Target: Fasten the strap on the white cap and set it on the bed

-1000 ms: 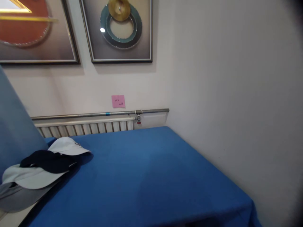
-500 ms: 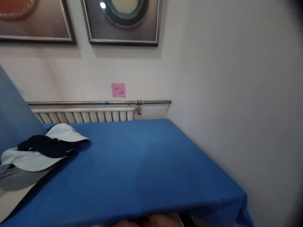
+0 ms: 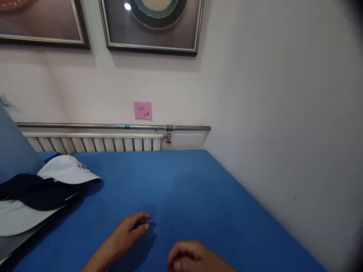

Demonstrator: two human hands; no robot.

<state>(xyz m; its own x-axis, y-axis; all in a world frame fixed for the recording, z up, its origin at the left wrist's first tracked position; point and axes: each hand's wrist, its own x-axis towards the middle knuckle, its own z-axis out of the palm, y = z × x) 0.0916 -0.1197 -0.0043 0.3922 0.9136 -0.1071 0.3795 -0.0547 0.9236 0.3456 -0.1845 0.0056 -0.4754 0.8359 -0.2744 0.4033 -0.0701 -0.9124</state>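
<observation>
My left hand (image 3: 131,231) hovers over the blue cloth (image 3: 181,196), its fingers loosely bent and the thumb apart from them, with nothing in it. Closer to the bottom edge, my right hand (image 3: 195,257) has its fingers curved over the thumb with a small gap between, and no object shows in it. Off to the left lies an overlapping row of caps: a white cap (image 3: 66,170) with a dark mark, a dark cap (image 3: 39,190), a pale cap (image 3: 25,219) and a grey one (image 3: 11,243) partly cut off. Neither hand touches a cap.
Behind the cloth-covered table run a metal pipe (image 3: 85,125) and a white radiator (image 3: 93,144) with a red-handled valve (image 3: 168,139). A pink note (image 3: 143,110) is stuck on the wall below a framed picture (image 3: 153,36). The wall (image 3: 283,132) borders the table on the right.
Both hands have come up from the bottom edge and now show above the cloth. The view has shifted slightly, so the caps sit lower and farther left.
</observation>
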